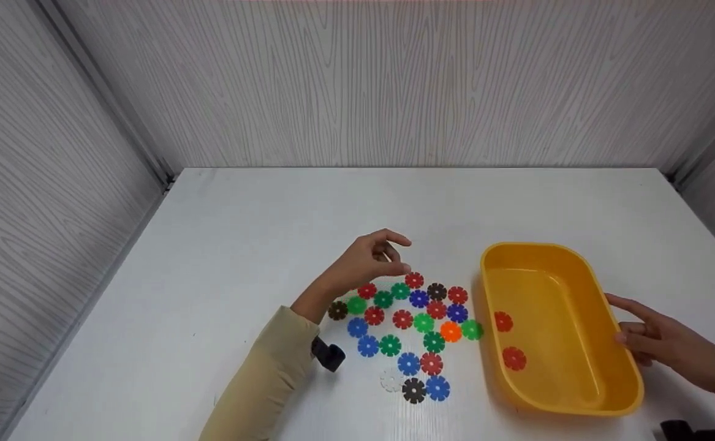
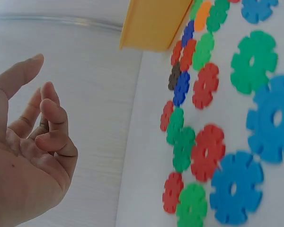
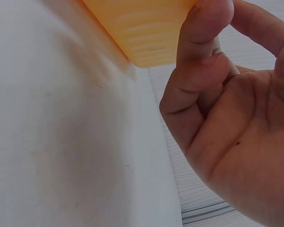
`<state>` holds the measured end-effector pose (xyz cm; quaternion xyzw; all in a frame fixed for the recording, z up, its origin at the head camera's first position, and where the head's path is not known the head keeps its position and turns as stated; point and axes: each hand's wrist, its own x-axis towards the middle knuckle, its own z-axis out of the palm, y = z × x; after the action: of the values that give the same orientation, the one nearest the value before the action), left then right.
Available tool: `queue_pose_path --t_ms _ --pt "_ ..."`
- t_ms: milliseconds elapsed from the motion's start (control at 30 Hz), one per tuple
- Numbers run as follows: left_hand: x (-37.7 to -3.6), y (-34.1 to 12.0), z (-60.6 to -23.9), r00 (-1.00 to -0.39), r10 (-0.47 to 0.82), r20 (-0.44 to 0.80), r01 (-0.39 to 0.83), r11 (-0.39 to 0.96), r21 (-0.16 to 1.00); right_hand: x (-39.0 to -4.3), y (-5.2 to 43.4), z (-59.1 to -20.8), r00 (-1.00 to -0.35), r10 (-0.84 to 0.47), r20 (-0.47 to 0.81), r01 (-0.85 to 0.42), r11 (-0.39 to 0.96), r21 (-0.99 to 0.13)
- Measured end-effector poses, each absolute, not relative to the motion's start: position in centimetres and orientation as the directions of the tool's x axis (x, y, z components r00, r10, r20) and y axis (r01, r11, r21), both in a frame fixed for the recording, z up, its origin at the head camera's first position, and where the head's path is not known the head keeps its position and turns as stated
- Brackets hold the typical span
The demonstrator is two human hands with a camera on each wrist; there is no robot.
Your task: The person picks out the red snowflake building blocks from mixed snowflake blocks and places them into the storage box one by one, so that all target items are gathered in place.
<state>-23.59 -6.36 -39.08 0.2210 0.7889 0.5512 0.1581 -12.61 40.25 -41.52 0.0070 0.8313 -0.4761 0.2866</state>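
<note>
Walls of pale wood grain (image 1: 394, 79) close in the white table (image 1: 241, 233) on three sides. Starting at your left, your beige sleeve (image 1: 259, 380) runs up from the near edge, with a small black strap piece (image 1: 328, 354) at the wrist. Your left hand (image 1: 369, 260) hangs just above the far left corner of the spread of plastic discs (image 1: 409, 327), fingers loosely curled and holding nothing; the wrist view shows the palm bare, thumb and fingers apart. The disc nearest your fingertips is a red disc (image 1: 414, 280) at the top of the group, just beside them; I cannot tell whether they touch it.

The discs lie flat on the table between your two hands, mostly touching one another: red, green, blue, dark brown, one orange disc (image 1: 450, 331), and a white disc (image 1: 390, 380) near the front beside a black disc (image 1: 413, 390).

Right of them, just beside the group, sits the yellow tub (image 1: 584, 392), long side running away from you. Two red discs (image 1: 508, 340) lie inside it along its left wall.

Your right hand (image 1: 663, 343) is at the tub's right rim, fingers stretched toward it and resting against the outside wall; it grips nothing.
</note>
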Motion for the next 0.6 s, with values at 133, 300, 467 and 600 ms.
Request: queue_pose_path --t_ms 133,300,467,600 --pt "-24.2 -8.3 -39.9 -0.869 0.494 -0.027 0.169 0.348 0.922 -12.6 40.3 -41.6 -0.835 -0.259 -0.486 0.291 0.541 -0.789" --pt "-24.7 -10.0 -40.6 -0.881 0.461 -0.103 0.111 0.414 0.904 -12.5 40.2 -41.7 -0.833 -0.256 -0.491 0.293 0.547 -0.784" --pt "-25.0 -10.9 -41.2 -0.881 0.447 -0.154 0.085 0.47 0.879 -12.5 40.2 -41.6 -0.828 -0.251 -0.502 0.306 0.547 -0.779" --pt "-25.2 -11.3 -41.7 -0.879 0.448 -0.161 0.104 0.51 0.854 -12.6 40.2 -41.4 -0.832 -0.25 -0.496 0.299 0.551 -0.779"
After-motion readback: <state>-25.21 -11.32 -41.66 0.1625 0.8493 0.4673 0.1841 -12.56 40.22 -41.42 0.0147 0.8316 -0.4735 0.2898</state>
